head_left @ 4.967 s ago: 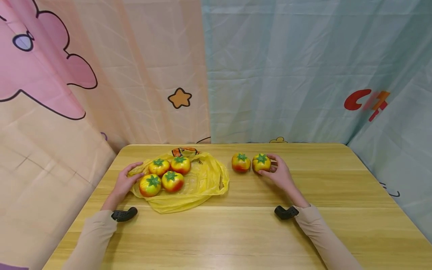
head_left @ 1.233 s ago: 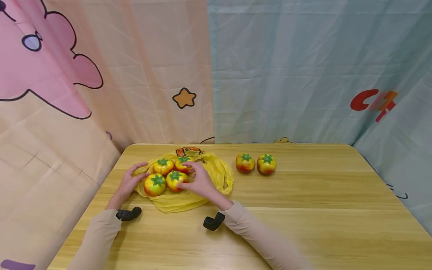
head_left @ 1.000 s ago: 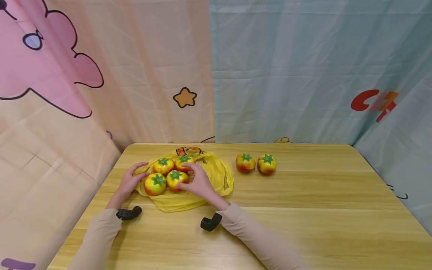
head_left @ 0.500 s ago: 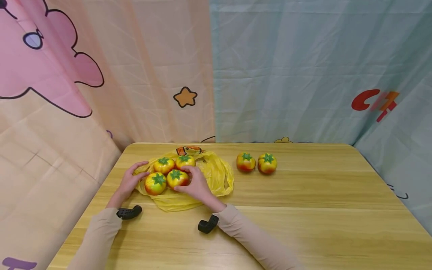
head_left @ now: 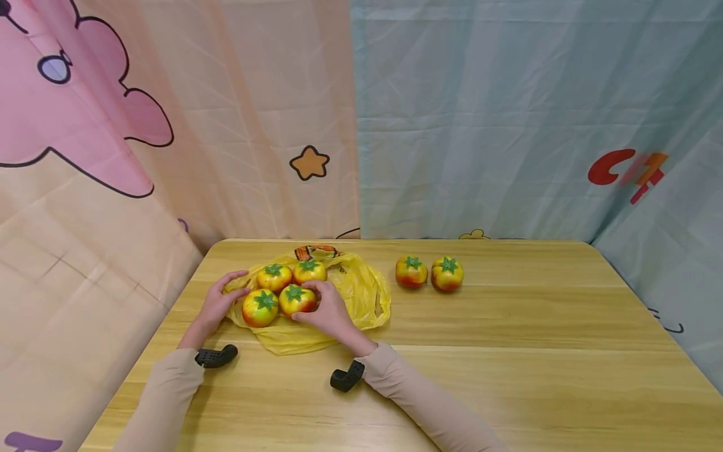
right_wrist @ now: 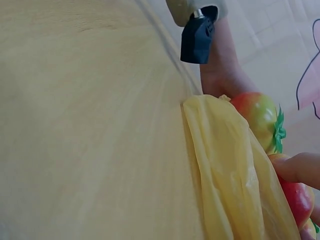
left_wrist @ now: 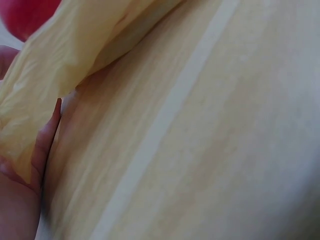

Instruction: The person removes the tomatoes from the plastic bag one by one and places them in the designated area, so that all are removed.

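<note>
A yellow plastic bag (head_left: 356,295) lies spread on the table's left half, with several yellow-red tomatoes, each topped by a green star-shaped calyx, sitting on it. My left hand (head_left: 216,307) holds the bag's left edge, beside the front left tomato (head_left: 260,308). In the left wrist view the bag's film (left_wrist: 60,55) passes between thumb and fingers. My right hand (head_left: 332,312) grips the front right tomato (head_left: 296,299) from its right side, thumb in front and fingers behind. Two more tomatoes, the back left one (head_left: 273,277) and the back right one (head_left: 310,271), sit behind.
Two other tomatoes, one on the left (head_left: 411,272) and one on the right (head_left: 447,275), stand side by side on the wooden table (head_left: 508,351), right of the bag. A printed curtain (head_left: 452,125) hangs behind the table's back edge.
My right hand has let go of the far right tomato, moved left to the bag and closed round the front right tomato there. My left hand has stayed at the bag's left edge.
</note>
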{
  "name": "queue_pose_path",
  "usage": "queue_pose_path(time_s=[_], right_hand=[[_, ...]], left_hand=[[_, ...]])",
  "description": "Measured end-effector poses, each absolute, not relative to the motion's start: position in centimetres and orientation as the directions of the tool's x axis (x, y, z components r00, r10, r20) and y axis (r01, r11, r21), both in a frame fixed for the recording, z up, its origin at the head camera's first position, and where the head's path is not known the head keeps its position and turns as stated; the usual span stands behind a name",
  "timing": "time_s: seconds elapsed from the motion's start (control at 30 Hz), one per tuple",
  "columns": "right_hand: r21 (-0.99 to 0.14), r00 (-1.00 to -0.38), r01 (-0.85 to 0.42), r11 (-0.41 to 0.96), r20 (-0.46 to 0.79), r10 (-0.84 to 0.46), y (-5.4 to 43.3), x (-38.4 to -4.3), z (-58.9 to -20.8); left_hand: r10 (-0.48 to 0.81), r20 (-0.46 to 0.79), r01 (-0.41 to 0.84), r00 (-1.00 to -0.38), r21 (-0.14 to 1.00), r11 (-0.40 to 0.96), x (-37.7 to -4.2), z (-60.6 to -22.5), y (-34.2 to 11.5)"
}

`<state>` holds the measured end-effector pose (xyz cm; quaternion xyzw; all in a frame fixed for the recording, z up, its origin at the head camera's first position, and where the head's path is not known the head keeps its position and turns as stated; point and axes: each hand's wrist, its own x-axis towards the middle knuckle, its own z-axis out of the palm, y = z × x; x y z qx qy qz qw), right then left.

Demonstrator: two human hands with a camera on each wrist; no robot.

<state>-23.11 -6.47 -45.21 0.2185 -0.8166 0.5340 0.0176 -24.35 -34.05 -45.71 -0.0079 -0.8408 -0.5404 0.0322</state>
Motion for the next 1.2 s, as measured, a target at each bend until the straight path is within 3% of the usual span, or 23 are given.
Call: queue_pose_path(time_s=[1.2], right_hand=[[-0.854,-0.904,-0.369,0.368,0.237,-0.356,-4.0,-22.7,-43.1]], left_hand=[[-0.028,0.058,0.041,-0.998,0.905,0.424,-24.3,-45.6,-33.8]])
